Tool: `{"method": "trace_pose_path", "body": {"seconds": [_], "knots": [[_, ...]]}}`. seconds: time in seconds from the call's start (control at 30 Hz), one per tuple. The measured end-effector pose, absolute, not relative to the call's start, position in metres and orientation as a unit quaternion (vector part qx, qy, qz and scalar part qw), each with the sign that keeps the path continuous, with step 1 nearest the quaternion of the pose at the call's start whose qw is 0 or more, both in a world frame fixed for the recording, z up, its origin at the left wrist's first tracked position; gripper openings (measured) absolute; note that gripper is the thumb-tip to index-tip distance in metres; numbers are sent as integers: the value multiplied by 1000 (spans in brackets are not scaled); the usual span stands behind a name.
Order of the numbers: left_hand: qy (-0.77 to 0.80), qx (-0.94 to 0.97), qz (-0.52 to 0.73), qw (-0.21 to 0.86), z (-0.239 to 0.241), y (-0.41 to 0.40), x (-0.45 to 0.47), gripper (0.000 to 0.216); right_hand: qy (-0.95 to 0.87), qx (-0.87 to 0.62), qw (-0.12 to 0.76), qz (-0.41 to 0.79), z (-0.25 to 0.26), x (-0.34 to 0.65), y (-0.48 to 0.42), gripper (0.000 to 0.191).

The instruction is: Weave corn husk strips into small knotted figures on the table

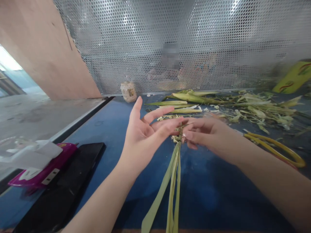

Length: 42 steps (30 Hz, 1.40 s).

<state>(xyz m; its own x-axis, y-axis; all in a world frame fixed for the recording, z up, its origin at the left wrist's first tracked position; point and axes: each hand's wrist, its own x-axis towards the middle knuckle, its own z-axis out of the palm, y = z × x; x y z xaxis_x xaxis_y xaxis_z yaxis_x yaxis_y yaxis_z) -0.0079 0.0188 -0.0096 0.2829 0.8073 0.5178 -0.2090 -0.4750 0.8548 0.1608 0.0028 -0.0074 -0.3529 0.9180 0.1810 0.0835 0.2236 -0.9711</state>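
Observation:
A bundle of long green leaf strips (175, 181) hangs over the blue table, its flat ends spreading toward me. At its top is a small knot of pale flower-like bits and thin stems. My left hand (148, 136) pinches this top between thumb and forefinger, while its other fingers stretch apart. From the other side, my right hand (206, 132) closes its fingertips on the same knot, with a thin strand by them. The fingers partly hide the exact grip. Cut green stalks (179, 106) lie just beyond my hands.
A perforated metal sheet (145, 42) rises behind the blue table (102, 126). Leaf scraps (257, 110) and a yellow-green packet (293, 77) are at right, near a yellow looped handle (279, 149). A whitish spool-like roll (128, 91), black phone (63, 191) and magenta power strip (46, 171) are at left.

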Motion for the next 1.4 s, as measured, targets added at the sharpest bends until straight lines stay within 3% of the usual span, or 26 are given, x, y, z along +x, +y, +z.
{"method": "trace_pose_path", "body": {"seconds": [0.13, 0.4, 0.63, 0.9, 1.1, 1.27, 1.4], "knots": [[224, 670, 552, 444, -8, 17, -9, 66, -648, -374, 463, 476, -9, 162, 6, 16], [226, 784, 555, 158, -11, 11, -8, 47, -677, -409, 496, 358, 0, 159, 0, 14], [229, 763, 573, 191, -10, 8, -8, 64, -701, -436, 484, 290, 1, 160, 0, 15], [234, 749, 608, 124, -12, 6, -6, 68, -698, -429, 489, 298, 0, 159, -1, 12], [218, 820, 529, 9, -10, 7, -11, 39, -660, -456, 494, 336, 1, 157, 1, 17], [157, 851, 492, -92, -17, 13, -15, 73, -651, -463, 479, 365, -2, 160, 3, 10], [131, 862, 477, -112, -19, 15, -16, 68, -673, -452, 478, 337, -3, 163, 4, 5]]}}
